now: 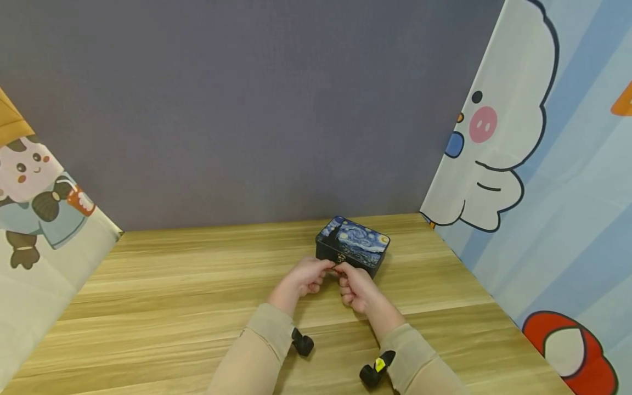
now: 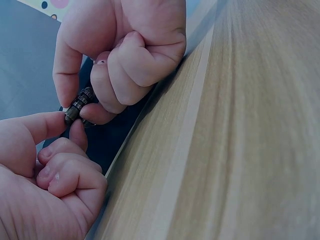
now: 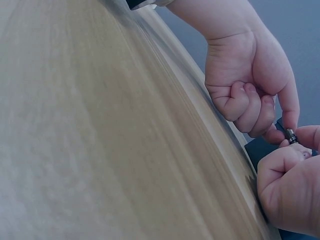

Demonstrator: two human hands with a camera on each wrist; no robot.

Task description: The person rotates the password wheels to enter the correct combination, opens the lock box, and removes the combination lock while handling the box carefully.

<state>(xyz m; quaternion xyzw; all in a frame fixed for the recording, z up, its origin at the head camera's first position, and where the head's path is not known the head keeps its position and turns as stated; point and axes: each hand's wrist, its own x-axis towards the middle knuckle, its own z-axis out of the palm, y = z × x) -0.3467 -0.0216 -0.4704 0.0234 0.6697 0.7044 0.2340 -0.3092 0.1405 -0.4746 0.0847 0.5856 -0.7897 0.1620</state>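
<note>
Beige sleeves (image 1: pixel 252 351) lay over the table (image 1: pixel 173 285) in the head view, left hand (image 1: pixel 305 276) and right hand (image 1: pixel 356 288) meeting before a swirl-painted box (image 1: pixel 357 241). In the left wrist view, both pinched a dialled lock (image 2: pixel 78 104) beside the box; fingertip-only purchase could let it slip. From the right wrist, hands partly hid it; no legible marking showed.

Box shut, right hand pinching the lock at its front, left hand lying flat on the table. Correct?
One error: the left hand isn't flat on the table; it pinches the lock too, as the left wrist view shows. The rest holds: box shut, right hand pinching the lock at its front.
</note>
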